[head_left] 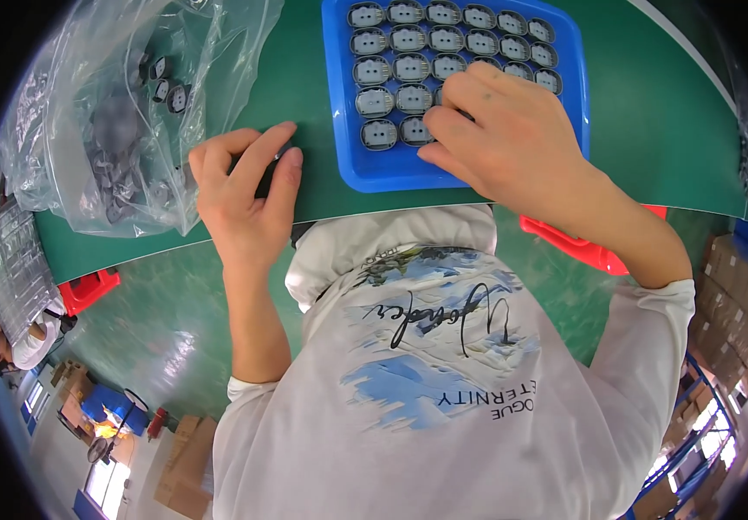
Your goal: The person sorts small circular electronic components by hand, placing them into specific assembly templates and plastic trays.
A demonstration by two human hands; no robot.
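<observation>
Over the right part of a blue tray [352, 165], my right hand [508, 130] is closed, fingertips down among the parts. Rows of small grey oval housings [411, 68] lie in that tray, and my right hand covers some of them. Whatever its fingertips grip is hidden. Left of the tray, my left hand [248, 186] rests by the table's near edge, fingers curled toward the thumb. Something small and dark shows between them, too covered to name. Beside that hand lies a clear plastic bag [75, 147] with loose dark oval parts [177, 98] in it.
The green table [651, 113] has a curved near edge in front of me. Red stools [577, 243] stand below it. Cardboard boxes [729, 286] are stacked at the right. Another person [32, 342] is at the far left, near clear plastic trays [19, 269].
</observation>
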